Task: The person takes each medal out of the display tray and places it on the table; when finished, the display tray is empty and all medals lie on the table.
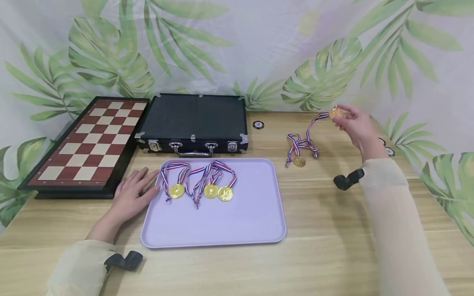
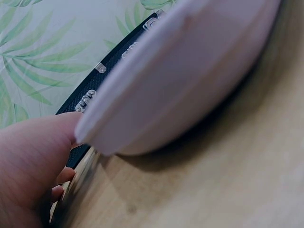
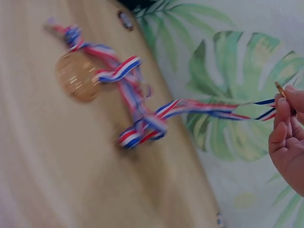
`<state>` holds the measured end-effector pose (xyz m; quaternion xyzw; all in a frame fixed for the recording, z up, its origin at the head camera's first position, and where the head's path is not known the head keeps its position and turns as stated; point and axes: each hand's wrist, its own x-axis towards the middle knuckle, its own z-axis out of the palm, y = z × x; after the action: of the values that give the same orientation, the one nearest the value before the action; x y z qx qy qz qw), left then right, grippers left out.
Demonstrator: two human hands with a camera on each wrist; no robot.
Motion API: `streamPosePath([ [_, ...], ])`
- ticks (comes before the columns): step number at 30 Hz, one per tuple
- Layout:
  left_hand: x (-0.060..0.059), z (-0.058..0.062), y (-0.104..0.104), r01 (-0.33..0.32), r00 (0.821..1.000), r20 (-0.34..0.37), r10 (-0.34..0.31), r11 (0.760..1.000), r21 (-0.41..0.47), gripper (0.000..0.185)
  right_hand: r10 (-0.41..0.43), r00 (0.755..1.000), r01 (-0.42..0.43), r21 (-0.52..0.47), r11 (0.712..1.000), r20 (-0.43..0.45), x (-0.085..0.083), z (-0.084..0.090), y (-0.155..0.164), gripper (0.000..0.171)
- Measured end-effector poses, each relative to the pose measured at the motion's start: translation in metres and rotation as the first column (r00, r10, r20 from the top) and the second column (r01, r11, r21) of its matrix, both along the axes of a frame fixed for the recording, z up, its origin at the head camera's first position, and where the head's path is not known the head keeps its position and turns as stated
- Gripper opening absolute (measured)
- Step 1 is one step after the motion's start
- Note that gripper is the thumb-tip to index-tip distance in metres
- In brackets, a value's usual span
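My right hand (image 1: 357, 125) pinches a gold medal (image 1: 335, 112) above the back right of the table. Its striped ribbon (image 3: 204, 107) runs down to a tangle of ribbon beside a second gold medal (image 3: 78, 76) lying on the wood. Flat on the table, my left hand (image 1: 131, 195) rests with its fingers spread, the thumb touching the rim of the lavender tray (image 1: 240, 226). Three gold medals lie in the tray's upper left: one medal (image 1: 176, 190) at the left, another medal (image 1: 211, 190) and a third medal (image 1: 225, 193) close together, all with red, white and blue ribbons.
A checkered board (image 1: 98, 139) stands at the far left, close to my left fingers. Behind the tray sits a black case (image 1: 192, 119) with a metal handle. One poker chip (image 1: 258, 124) lies right of the case; more chips (image 1: 389, 151) show behind my right wrist. A leaf-print cloth (image 1: 259, 45) hangs behind.
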<state>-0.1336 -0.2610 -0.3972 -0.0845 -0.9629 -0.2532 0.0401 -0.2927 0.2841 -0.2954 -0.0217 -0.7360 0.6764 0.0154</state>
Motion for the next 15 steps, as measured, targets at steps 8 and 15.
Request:
streamPosePath([
  [8, 0.000, 0.000, 0.001, -0.001, 1.000, -0.003, 0.001, 1.000, -0.002, 0.053, 0.089, 0.986, -0.105, 0.106, 0.989, 0.141, 0.026, -0.053, 0.012, 0.055],
  [15, 0.000, 0.000, 0.000, -0.002, 1.000, -0.002, 0.002, 1.000, -0.003, 0.053, 0.122, 0.972, -0.186, 0.337, 0.923, 0.201, 0.041, -0.079, 0.011, 0.051],
])
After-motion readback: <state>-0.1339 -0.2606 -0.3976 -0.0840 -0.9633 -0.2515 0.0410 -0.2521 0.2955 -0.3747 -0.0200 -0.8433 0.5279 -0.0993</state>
